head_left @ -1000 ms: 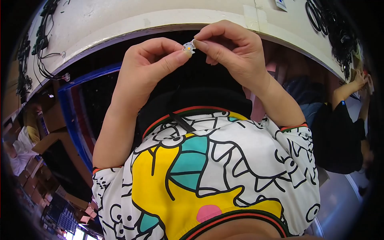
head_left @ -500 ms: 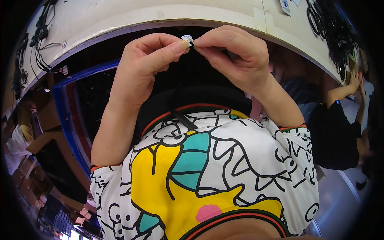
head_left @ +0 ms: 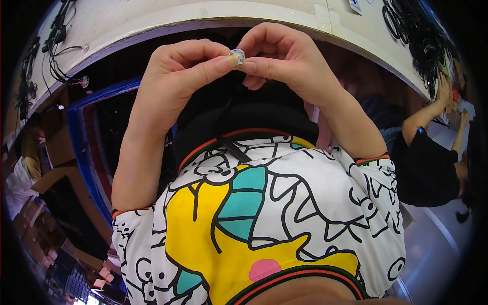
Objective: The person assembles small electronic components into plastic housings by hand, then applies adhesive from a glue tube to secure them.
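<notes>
I see left hand point(head_left: 175, 76) and right hand point(head_left: 284, 56) both closed, fingertips pinching one small silvery part point(head_left: 237, 55) between them.

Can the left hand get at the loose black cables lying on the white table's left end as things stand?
Probably not right away: the left hand and right hand together pinch a small silvery part, well away from the black cables on the table.

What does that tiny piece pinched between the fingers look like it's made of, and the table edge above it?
The small part, pinched by the left hand and right hand, looks like pale, glossy plastic or metal; it glints, but is too small to tell. The table looks like matte, off-white painted board, scuffed, with a tape patch.
</notes>
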`<act>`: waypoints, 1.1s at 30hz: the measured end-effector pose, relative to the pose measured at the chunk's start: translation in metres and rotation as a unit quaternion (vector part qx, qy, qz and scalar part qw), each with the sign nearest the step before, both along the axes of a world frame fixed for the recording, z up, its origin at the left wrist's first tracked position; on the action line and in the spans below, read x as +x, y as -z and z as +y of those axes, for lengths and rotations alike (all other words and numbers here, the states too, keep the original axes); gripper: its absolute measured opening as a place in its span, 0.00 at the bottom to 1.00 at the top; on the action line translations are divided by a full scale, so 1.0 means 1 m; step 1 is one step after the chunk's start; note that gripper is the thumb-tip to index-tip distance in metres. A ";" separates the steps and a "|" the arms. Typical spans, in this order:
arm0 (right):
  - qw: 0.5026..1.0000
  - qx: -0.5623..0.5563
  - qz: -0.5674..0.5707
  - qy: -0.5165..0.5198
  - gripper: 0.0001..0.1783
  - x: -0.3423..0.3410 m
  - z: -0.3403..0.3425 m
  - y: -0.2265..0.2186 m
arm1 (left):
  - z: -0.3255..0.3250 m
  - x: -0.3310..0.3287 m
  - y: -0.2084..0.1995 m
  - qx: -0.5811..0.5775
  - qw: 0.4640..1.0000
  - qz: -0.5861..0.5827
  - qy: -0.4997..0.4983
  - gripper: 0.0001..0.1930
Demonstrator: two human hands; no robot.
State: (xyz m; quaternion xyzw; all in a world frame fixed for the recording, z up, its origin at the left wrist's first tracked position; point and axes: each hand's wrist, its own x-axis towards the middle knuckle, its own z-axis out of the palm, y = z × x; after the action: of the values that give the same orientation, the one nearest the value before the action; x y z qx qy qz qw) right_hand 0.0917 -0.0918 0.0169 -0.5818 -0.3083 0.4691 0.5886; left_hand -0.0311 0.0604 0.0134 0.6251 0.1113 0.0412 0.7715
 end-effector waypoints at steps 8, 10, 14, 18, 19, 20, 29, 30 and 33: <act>0.984 -0.011 0.179 -0.016 0.10 0.009 0.008 0.009 | 0.007 0.002 0.020 0.023 0.999 0.006 -0.043 0.14; 0.964 0.035 0.262 0.037 0.10 0.006 0.012 0.013 | -0.001 -0.003 0.041 0.092 0.996 0.008 -0.015 0.32; 0.948 0.063 0.302 0.076 0.09 -0.001 0.011 0.006 | -0.042 -0.002 0.074 0.201 0.978 -0.049 0.005 0.32; 0.974 0.167 0.102 0.115 0.04 0.009 0.005 -0.003 | -0.032 0.009 0.068 -0.055 0.988 -0.129 -0.067 0.14; 0.977 0.192 0.030 0.088 0.03 0.008 -0.001 -0.019 | -0.029 0.011 0.070 -0.111 0.976 -0.142 -0.119 0.13; 0.960 0.237 -0.134 0.065 0.04 0.009 -0.005 -0.018 | -0.026 0.014 0.058 -0.160 0.966 -0.162 -0.121 0.16; 0.703 0.253 -0.661 -0.067 0.10 0.048 0.005 -0.028 | -0.015 0.025 0.000 -0.256 0.950 -0.151 -0.098 0.06; 0.684 0.169 -0.708 -0.048 0.12 0.064 0.002 -0.035 | -0.011 0.027 -0.001 -0.255 0.949 -0.153 -0.105 0.05; 0.691 -0.037 -0.694 0.199 0.15 0.134 -0.007 -0.039 | -0.002 0.030 -0.007 -0.246 0.951 -0.142 -0.121 0.04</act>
State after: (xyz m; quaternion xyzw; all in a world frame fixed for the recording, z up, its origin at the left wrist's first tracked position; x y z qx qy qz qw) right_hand 0.2254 -0.0984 0.0556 -0.8105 -0.4884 -0.1861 0.2645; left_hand -0.0007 0.0581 0.0200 0.3851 0.0820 0.1937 0.8986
